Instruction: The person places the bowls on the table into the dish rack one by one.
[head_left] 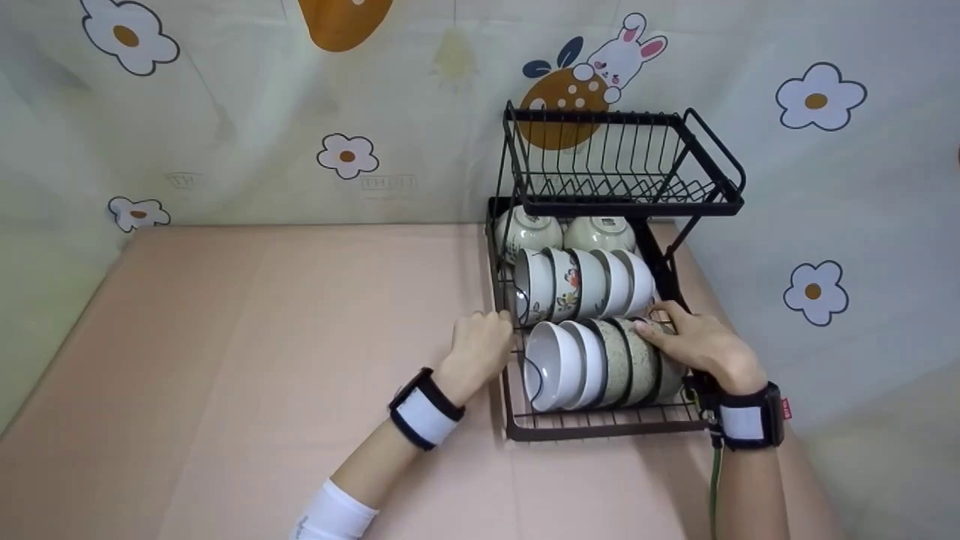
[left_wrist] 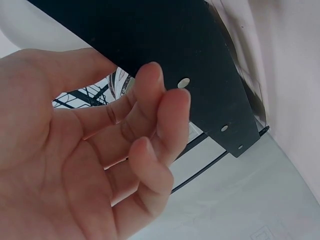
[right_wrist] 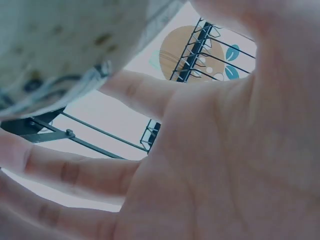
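Note:
A black two-tier dish rack (head_left: pixel 607 431) stands on the table with bowls set on edge in rows. My left hand (head_left: pixel 481 346) grips the rack's left side; in the left wrist view its fingers curl at the black side plate (left_wrist: pixel 200 65), the thumb passing behind the edge. At the right end of the front row, my right hand (head_left: pixel 701 341) holds a speckled bowl (head_left: pixel 670 367), its thumb over the rims. That bowl's speckled wall (right_wrist: pixel 65 45) looms close in the right wrist view. White bowls (head_left: pixel 551 367) lean at the row's left end.
Behind the front row stands another row, including a flowered bowl (head_left: pixel 566 289) and white bowls (head_left: pixel 637 281). Two bowls (head_left: pixel 600 234) sit upside down at the back, beneath the upper wire tier (head_left: pixel 615 199). A patterned curtain (head_left: pixel 420 112) hangs behind the pink tabletop (head_left: pixel 300 337).

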